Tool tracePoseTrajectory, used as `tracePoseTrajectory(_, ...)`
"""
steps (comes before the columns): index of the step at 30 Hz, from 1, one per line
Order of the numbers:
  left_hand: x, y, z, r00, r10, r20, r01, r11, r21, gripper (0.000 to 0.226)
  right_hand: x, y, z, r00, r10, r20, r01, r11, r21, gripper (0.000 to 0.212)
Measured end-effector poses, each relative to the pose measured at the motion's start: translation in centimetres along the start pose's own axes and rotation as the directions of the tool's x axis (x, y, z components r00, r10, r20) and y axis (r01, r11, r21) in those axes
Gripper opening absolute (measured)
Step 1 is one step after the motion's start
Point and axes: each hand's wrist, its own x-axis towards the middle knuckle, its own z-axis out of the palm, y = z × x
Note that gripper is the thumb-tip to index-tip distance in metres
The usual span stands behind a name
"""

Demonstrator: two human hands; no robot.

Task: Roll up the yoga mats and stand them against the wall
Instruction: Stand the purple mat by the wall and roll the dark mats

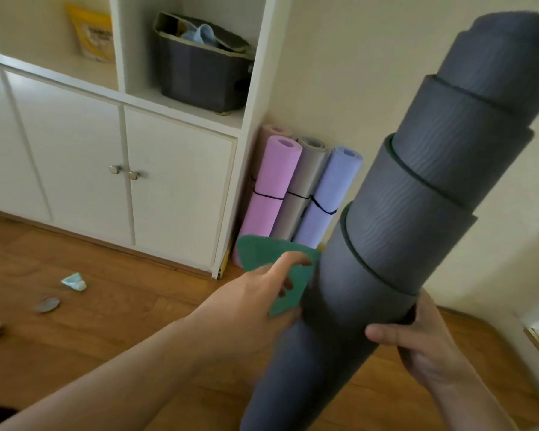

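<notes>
carrying is the step in hand: a rolled grey mat (411, 213), thick ribbed foam telescoped into stepped layers, is held tilted above the wood floor (106, 306). it is gripped low by the right hand (417, 343); a green mat (280, 265) is pinched by the left hand (255, 293). next, the layers probably need squaring before it is stood beside the smooth pink mat (271, 185) and lilac mat (327, 194) at the wall (355, 73).

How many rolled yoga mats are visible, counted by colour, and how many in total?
Pink mats: 2, one mostly hidden behind the other
Light grey mat: 1
Lavender mat: 1
Green mat: 1, partly behind the left hand
Dark grey mat: 1, held also by the right hand
Total: 6
</notes>
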Motion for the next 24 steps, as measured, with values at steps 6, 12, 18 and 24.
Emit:
tracePoseTrajectory(6, 3.7, -7.6, -1.3, 0.998, 0.023, -0.053, 0.006, 0.867, 0.499, 0.105, -0.3, -1.3, 1.7, 0.978, -0.037, 0.204, 0.029, 0.999, 0.043, 0.080)
tracePoseTrajectory(12, 4.4, -8.8, -1.9, 0.983, -0.155, -0.093, 0.177, 0.929, 0.324, 0.017, -0.3, -1.4, 1.7, 0.983, -0.031, 0.184, 0.022, 0.998, 0.052, 0.081)
tracePoseTrajectory(18, 3.5, -4.1, -2.7, 0.956, -0.285, -0.067, 0.287, 0.958, 0.023, 0.012, 0.8, -1.0, 0.0, 0.997, -0.068, -0.041, 0.064, 0.994, -0.089, 0.086)
tracePoseTrajectory(24, 1.7, 0.0, 0.1, 0.949, -0.259, -0.179, 0.244, 0.965, -0.099, 0.016, 1.7, -0.5, 1.7, 0.960, -0.127, -0.250, 0.086, 0.982, -0.169, 0.099)
